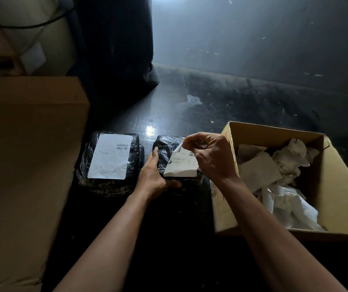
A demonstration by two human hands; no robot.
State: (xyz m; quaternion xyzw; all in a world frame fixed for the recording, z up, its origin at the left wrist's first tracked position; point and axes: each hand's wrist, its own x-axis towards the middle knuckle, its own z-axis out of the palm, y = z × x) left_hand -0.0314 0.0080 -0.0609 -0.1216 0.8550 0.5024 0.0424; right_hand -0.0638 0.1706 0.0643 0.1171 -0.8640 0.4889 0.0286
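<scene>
Shipping label (181, 165), white with a small barcode, lies on top of a black plastic-wrapped parcel (164, 148) on the dark floor (168, 114), straight ahead of the person. Its long axis runs from 6 to 12 o'clock, in line with the parcel's own length. The near edge at 6 looks stuck down, while the far corner at about 12 is curled up off the wrap, printed face turned toward the person.

That raised corner is pinched between thumb and fingertips of the right hand (208, 157), which hangs over the label's far right side with its other fingers bent in. It is plainly the hand nearer the label. The left hand (154, 175) is at the parcel's 8 o'clock corner, fingers laid straight along the left edge and thumb hooked round the near edge, pinning it to the floor.

Since the free end is at 12 and the bonded end at 6, I'd judge the pull has to come back toward the person along the long axis, against the left hand's hold.

At 3 o'clock, just beside the parcel, is an open carton (337, 186) of crumpled white paper (291, 161). At 9 o'clock lies a second parcel (109, 184) with its label flat, beside a tall cardboard box (25, 144).
</scene>
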